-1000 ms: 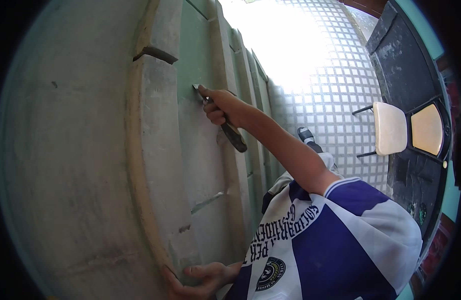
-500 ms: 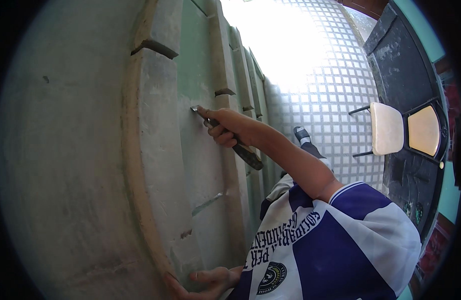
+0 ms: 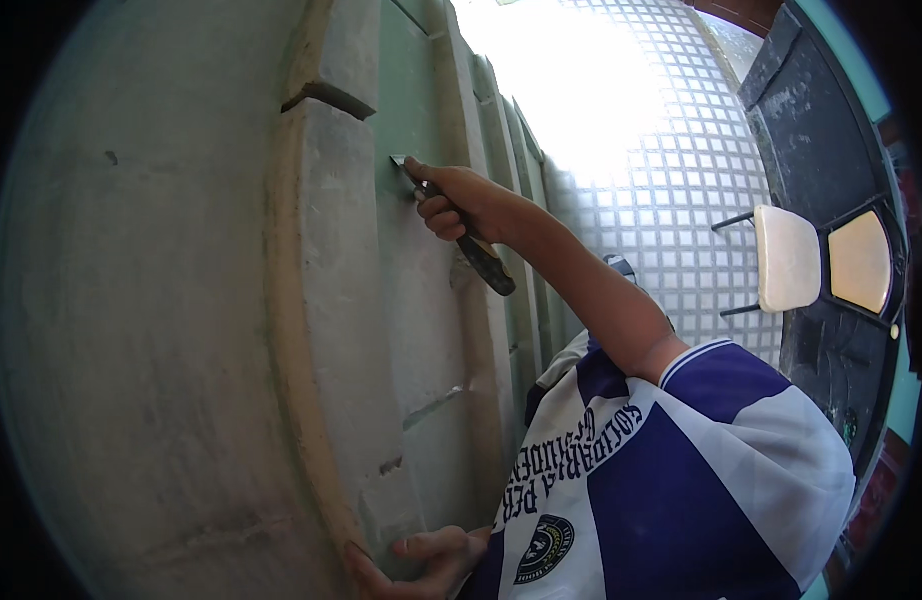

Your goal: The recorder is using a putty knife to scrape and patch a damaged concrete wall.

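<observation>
My right hand (image 3: pixel 459 208) is closed around a black-handled scraper (image 3: pixel 491 272). Its short metal blade meets the recessed green panel (image 3: pixel 406 95), with my thumb close behind the tip. Pale raised strips (image 3: pixel 336 260) border that panel on both sides, and dark gaps cut across some of them. Paler, greyish patches cover the panel below the blade. At the lower edge my left hand (image 3: pixel 436 562) has its thumb and fingers apart, with fingers against the near end of the left strip. Part of that hand is hidden by my shirt.
A large grey-green flat surface (image 3: pixel 171 300) fills the left. To the right lies a tiled floor (image 3: pixel 691 200), very bright at the top. A chair with a cream seat (image 3: pixel 789 258) stands by a dark panel (image 3: pixel 806 130) at the far right.
My right hand and the scraper have moved farther up along the green panel. My left hand stays at the strip's near end. The whole view has shifted slightly.
</observation>
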The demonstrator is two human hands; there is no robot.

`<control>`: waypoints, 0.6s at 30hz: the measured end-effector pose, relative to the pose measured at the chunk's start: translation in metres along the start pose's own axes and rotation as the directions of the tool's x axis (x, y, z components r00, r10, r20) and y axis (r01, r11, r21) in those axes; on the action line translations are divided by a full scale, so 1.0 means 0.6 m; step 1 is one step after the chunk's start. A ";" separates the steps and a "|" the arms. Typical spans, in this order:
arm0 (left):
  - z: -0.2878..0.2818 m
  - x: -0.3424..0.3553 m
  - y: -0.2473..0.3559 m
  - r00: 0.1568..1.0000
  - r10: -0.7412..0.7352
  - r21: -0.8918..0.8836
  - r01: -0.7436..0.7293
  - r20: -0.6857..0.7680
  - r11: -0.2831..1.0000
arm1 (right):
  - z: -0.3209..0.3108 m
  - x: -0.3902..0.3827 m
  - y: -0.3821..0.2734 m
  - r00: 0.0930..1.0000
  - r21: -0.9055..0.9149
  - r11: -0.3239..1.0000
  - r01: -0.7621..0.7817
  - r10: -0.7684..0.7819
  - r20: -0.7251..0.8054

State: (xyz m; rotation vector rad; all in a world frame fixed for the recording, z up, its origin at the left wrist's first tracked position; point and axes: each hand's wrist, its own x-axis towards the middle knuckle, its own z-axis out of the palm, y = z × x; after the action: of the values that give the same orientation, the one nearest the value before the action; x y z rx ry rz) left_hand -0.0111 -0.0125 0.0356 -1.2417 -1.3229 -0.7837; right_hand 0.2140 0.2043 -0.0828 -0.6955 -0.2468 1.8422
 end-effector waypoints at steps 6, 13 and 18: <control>0.003 0.000 -0.002 0.999 0.040 -0.075 -0.040 -0.013 0.996 | -0.035 -0.031 0.010 0.999 0.279 0.959 0.050 -0.042 -0.034; -0.010 -0.005 -0.018 0.997 -0.007 -0.064 0.012 0.079 0.998 | -0.138 -0.160 0.013 0.875 -0.198 0.939 0.280 -0.334 -0.349; -0.023 -0.017 -0.040 0.992 0.073 0.039 -0.077 0.101 0.996 | -0.185 -0.263 0.058 0.817 -0.207 0.943 0.261 -0.330 -0.472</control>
State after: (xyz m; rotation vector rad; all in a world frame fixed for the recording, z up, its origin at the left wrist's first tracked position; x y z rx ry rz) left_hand -0.0317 -0.0330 0.0330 -1.3029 -1.3580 -0.6449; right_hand 0.2860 0.0298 -0.1350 -1.1384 -0.1242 1.2983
